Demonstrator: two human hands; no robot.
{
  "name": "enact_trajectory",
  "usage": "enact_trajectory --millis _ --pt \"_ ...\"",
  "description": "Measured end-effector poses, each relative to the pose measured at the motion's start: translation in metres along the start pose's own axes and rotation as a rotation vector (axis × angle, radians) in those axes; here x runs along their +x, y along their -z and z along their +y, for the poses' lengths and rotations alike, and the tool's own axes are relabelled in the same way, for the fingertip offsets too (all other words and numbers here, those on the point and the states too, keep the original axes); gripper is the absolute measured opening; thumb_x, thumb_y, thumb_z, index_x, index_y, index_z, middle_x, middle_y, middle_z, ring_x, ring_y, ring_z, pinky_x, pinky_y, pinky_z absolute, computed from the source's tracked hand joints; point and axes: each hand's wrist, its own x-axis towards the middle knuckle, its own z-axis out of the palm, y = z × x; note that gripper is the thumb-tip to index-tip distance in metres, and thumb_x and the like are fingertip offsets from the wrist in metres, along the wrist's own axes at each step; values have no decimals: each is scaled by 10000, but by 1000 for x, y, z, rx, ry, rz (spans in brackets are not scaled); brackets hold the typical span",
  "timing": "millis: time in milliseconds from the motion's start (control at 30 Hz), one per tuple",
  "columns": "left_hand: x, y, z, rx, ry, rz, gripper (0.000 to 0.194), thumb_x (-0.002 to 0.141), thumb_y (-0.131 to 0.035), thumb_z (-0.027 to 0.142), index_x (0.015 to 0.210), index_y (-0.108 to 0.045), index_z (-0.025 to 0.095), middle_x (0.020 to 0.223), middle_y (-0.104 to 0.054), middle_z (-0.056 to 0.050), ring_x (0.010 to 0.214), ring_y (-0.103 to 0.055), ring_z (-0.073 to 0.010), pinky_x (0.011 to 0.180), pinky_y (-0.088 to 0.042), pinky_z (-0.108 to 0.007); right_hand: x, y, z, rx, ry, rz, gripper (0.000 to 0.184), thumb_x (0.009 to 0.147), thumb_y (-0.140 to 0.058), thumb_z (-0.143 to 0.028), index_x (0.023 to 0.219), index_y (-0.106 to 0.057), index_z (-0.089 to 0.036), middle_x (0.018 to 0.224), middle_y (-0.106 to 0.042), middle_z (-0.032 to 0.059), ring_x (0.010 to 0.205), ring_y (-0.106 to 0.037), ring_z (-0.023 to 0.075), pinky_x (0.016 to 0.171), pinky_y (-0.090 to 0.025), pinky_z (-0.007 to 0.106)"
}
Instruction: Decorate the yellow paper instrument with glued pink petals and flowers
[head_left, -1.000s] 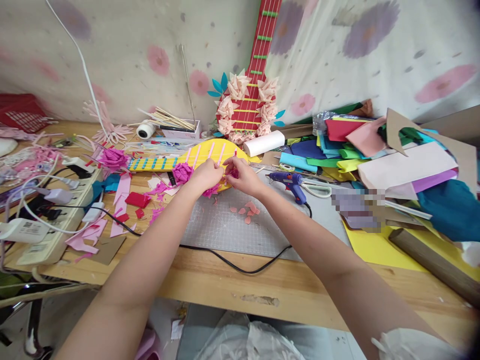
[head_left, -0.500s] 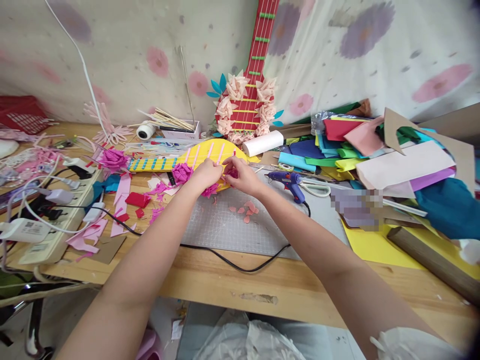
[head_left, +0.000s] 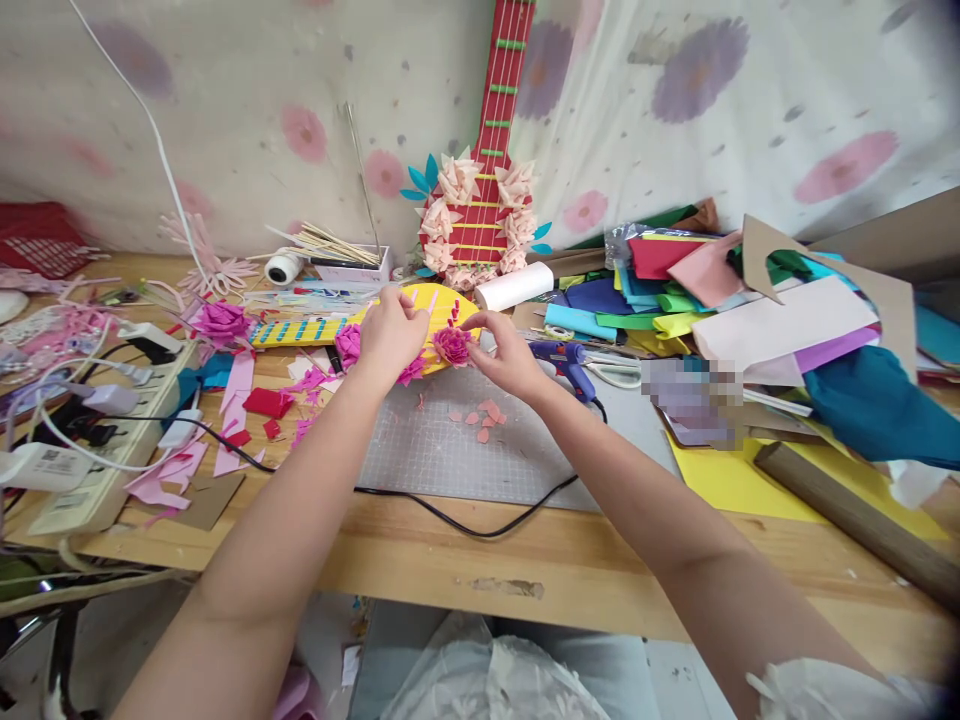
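Observation:
A yellow paper guitar (head_left: 424, 298) with pink strips on its body and blue strips on its neck lies across the desk. Magenta paper flowers sit along its near edge. My right hand (head_left: 511, 358) has thumb and fingertips at the right side of one paper flower (head_left: 452, 346), a magenta bloom with a paler centre. Over the guitar's body, my left hand (head_left: 394, 335) is closed, its fingers curled together; whatever is in them is too small or hidden to make out. Small red pieces (head_left: 454, 312) stand on the body. Several salmon-coloured petals (head_left: 487, 413) lie on the grey cutting mat (head_left: 450, 462).
A blue glue gun (head_left: 566, 368) lies right of my right hand, its black cord (head_left: 480, 533) looping along the desk's front. Behind stands a red paper guitar (head_left: 476, 215) with peach flowers. Folded coloured paper (head_left: 660, 255) is piled right; a power strip (head_left: 112, 470) lies left.
My hands have drawn apart from where they met at the flower. The left has lifted leftward over the guitar body; the right has shifted slightly right, uncovering the flower. The view has turned slightly.

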Motion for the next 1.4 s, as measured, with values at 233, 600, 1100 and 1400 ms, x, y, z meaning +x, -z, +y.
enact_trajectory --millis 233,600,1100,1400 --pt "-50 -25 17 63 -390 -60 115 809 -438 215 900 -505 197 888 -606 -57 886 -559 -195 781 -406 -307 -45 29 16 -25 -123 -27 186 848 -448 -350 855 -571 -210 886 -622 51 845 -552 183 773 -420 327" --pt "-78 -100 -12 139 -245 -306 158 800 -517 317 872 -568 187 976 -605 -102 973 -543 -240 829 -398 -340 -101 94 36 -14 -476 -349 414 734 -517 -576 557 -532 -202 498 -410 -26 486 -351 107 492 -274 269" --pt "-77 -116 -25 -304 -114 -190 113 745 -581 284 699 -547 187 713 -596 -13 692 -566 -152 656 -441 -283 -106 101 82 -336 -554 123 537 587 -608 -662 799 -558 -171 820 -604 81 708 -519 183 604 -380 289" --pt "-73 -119 -32 -617 12 -100 217 658 -666 348 687 -535 177 627 -555 12 573 -523 -105 516 -425 -217 -83 69 86 -406 -657 -19 377 735 -543 -517 864 -608 -169 878 -652 104 799 -580 250 669 -402 327"
